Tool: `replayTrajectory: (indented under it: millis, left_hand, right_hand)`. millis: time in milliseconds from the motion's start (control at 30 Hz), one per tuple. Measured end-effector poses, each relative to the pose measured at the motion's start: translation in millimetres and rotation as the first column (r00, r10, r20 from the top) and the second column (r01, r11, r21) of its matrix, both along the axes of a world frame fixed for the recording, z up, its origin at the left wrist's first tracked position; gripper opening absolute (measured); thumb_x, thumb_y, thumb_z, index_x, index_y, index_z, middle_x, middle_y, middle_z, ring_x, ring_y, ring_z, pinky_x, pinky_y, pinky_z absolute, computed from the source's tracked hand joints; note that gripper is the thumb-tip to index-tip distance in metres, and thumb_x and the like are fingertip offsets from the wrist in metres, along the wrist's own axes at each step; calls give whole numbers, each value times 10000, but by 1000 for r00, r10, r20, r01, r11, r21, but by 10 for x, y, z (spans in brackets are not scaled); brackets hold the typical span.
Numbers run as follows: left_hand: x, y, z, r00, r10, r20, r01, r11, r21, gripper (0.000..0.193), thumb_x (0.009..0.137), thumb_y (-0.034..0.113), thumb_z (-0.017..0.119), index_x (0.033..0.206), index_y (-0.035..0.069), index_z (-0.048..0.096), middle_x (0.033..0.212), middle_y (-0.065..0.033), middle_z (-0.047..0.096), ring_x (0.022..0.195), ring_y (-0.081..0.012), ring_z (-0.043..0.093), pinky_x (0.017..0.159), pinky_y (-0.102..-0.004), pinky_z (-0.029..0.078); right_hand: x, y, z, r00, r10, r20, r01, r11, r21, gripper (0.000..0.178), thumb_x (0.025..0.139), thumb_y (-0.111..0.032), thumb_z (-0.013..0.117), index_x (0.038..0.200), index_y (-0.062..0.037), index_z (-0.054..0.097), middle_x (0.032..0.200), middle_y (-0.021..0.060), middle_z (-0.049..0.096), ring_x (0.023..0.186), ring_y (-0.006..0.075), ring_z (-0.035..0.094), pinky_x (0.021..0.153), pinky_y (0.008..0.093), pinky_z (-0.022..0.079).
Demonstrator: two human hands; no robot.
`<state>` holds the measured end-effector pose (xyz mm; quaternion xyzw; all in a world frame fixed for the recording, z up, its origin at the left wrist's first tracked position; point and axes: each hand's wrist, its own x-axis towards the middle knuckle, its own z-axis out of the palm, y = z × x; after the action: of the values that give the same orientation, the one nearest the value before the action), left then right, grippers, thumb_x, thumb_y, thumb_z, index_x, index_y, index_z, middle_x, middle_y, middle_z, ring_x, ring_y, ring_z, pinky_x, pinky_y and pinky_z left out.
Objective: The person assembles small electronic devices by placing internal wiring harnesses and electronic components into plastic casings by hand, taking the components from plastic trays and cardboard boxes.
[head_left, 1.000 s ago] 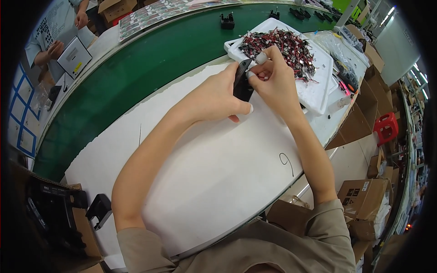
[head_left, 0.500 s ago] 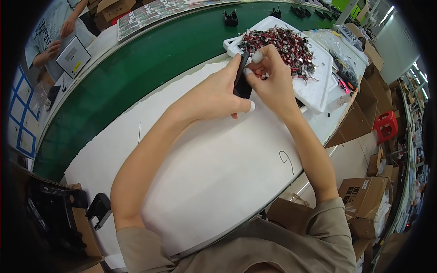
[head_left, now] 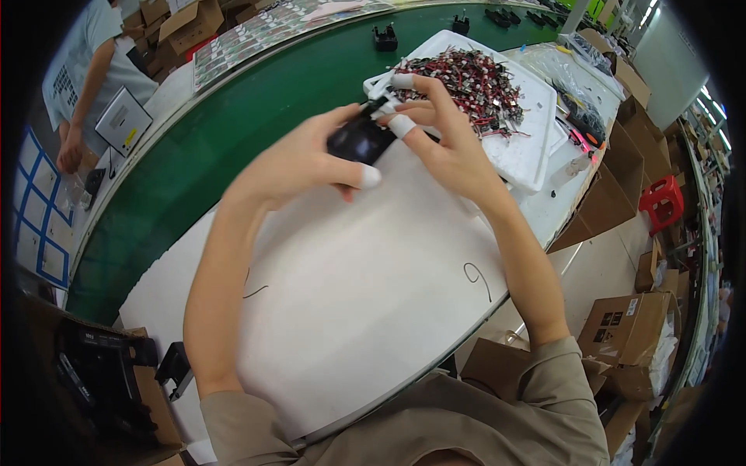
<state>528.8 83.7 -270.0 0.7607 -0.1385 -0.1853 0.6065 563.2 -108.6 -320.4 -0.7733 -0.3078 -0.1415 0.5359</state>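
Lying between the two hands, the black plastic housing [head_left: 357,144] is held above the white-covered work surface [head_left: 373,272], its long axis seemingly slanted from lower left to upper right, though blurred. Its body is grasped by the nearer left hand [head_left: 291,167], with the thumb set at the lower edge. The right hand [head_left: 457,151] is poised at the upper-right end; whether anything is pinched there cannot be told. Beyond it, red-and-black wire leads [head_left: 474,85] are heaped in a foam tray [head_left: 536,167].

2 khaki sleeves [head_left: 247,426], white finger covers [head_left: 401,125]
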Motion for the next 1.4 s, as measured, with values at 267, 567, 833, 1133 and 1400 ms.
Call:
replayTrajectory:
  millis: [267,567,833,1133,1400]
  left_hand:
    - [831,597,-271,923,355,-149,-362,932,-25,276,804,213,595,933,-20,525,817,-119,614,477,-86,494,373,-200,397]
    - [2114,338,-973,623,767,151,-782,616,97,442,730,301,640,868,-112,560,759,-134,575,480,-153,576,407,-241,490]
    - [1133,310,-422,812,483,328,-569,780,259,803,712,285,652,1295,-119,276,1189,-209,398,849,-222,582,600,-305,549]
    - [-1397,969,367,914,65,-400,391,-404,827,832,534,508,759,1139,3,489,1051,-167,570,1001,-305,563,847,-427,448]
    - [-1992,1432,134,925,154,-347,375,-226,899,615,646,373,707,1053,-32,484,879,-204,620,869,-343,607,771,-424,472]
  right_hand:
    - [132,-174,123,801,-466,377,442,884,152,231,715,-109,616,938,-50,601,912,87,609,917,253,531,808,379,351]
    - [217,-529,134,833,-533,148,549,830,-102,121,724,-70,580,800,1,641,703,126,567,694,276,572,638,368,451]
    - [248,-443,-15,770,-505,389,620,737,-270,150,670,-81,656,811,-29,646,835,129,561,833,281,549,688,377,483]
    - [337,-432,-10,825,-513,238,535,844,-33,140,691,-120,613,786,-19,594,780,110,578,762,284,560,666,385,464]
    - [285,-388,131,851,-494,180,453,863,225,141,811,-97,537,907,0,502,668,103,601,545,182,571,481,303,430]
